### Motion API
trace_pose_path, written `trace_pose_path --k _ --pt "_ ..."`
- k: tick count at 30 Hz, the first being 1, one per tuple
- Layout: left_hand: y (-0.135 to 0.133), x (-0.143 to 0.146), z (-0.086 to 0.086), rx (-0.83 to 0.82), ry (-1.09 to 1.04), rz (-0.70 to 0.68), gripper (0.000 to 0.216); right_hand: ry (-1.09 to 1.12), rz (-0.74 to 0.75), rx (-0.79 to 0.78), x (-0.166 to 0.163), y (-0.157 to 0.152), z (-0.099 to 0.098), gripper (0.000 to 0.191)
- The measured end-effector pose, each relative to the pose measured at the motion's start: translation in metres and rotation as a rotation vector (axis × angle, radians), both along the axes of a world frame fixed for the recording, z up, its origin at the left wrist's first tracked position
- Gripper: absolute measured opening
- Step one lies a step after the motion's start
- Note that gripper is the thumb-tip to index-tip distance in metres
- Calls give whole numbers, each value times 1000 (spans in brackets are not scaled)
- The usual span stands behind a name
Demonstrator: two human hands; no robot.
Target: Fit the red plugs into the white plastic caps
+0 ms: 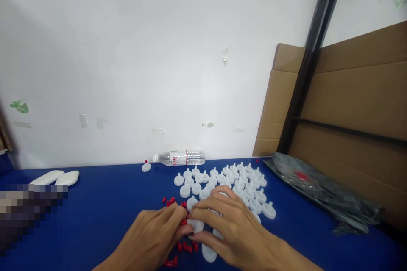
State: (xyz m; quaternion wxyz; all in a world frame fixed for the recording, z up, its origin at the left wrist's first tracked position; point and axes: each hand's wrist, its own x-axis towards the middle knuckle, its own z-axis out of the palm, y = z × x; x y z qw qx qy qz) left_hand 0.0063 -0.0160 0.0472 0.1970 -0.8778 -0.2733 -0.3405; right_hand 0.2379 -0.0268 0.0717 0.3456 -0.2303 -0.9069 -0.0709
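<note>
My left hand (155,235) and my right hand (230,226) meet low in the middle of the head view over a blue table (101,211). The left fingers pinch a small red cap (183,222). The right fingers curl round a white plastic disc piece (195,225). Several more white disc pieces (229,182) lie in a cluster just beyond the hands. Loose red caps (170,201) are scattered left of the cluster and under my hands (187,247).
A clear water bottle (179,158) lies on its side by the white wall. One white disc with a red cap (146,167) sits apart. Two white oblong pieces (55,177) lie far left. A dark plastic bag (321,188) and cardboard sheets (359,106) stand right.
</note>
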Motion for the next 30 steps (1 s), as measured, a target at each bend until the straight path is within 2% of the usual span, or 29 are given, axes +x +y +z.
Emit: trace_pose_path --k 3,8,13,15,17,20,22,23,24,26,28,30 --pt "-2 4 1 -118 34 -39 31 -34 -14 59 1 1 4 20" --pt "-7 5 6 -386 -157 -135 27 -48 -38 136 2 5 7 17" --pt "-10 10 -1 -386 -367 -96 32 -38 -63 225 -1 5 10 15" --pt "-12 14 -5 -432 -430 -63 35 -30 -76 271 -4 3 9 15" --pt "-13 19 -6 -582 -502 -47 40 -35 -87 308 -4 2 7 15" --pt "-10 16 -1 -983 -668 -61 49 -39 -132 373 5 9 7 20" --pt "-2 5 6 -1199 -804 -57 53 -8 -217 418 18 19 9 23" --pt "4 -2 11 -1238 -874 -36 54 21 -279 427 25 25 11 19" --pt "10 -11 15 -1188 -925 -11 53 44 -347 420 32 31 13 13" --pt "23 -28 21 -971 -884 87 52 71 -410 366 43 40 18 8" --pt "32 -40 22 -765 -649 270 47 89 -425 315 49 45 21 8" --pt "37 -45 18 -677 -381 429 41 105 -424 290 50 45 23 9"
